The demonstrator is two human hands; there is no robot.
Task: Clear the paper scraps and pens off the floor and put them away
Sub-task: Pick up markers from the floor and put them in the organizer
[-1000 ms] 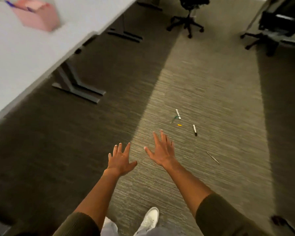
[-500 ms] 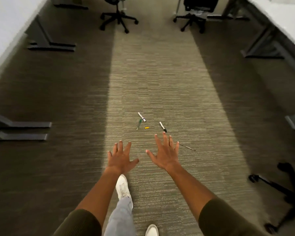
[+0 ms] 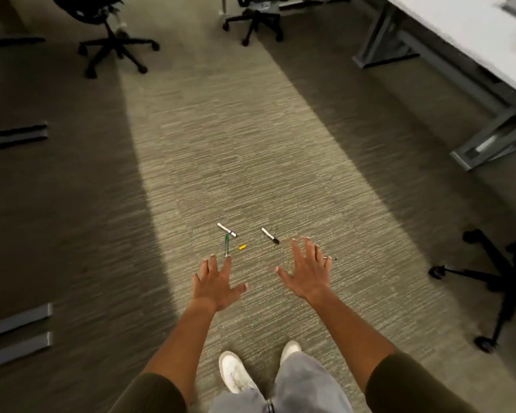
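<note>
Striped office carpet [image 3: 251,162] between desks holds scattered pens [image 3: 227,229], perhaps four; left hand [image 3: 216,283] and right hand [image 3: 307,271] hover spread, empty.

office chairs [image 3: 113,40], desk [image 3: 459,28], carpet [image 3: 236,144]

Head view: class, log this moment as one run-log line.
left hand: open, empty | right hand: open, empty | pens: on carpet, untouched | paper scraps: none visible
</note>
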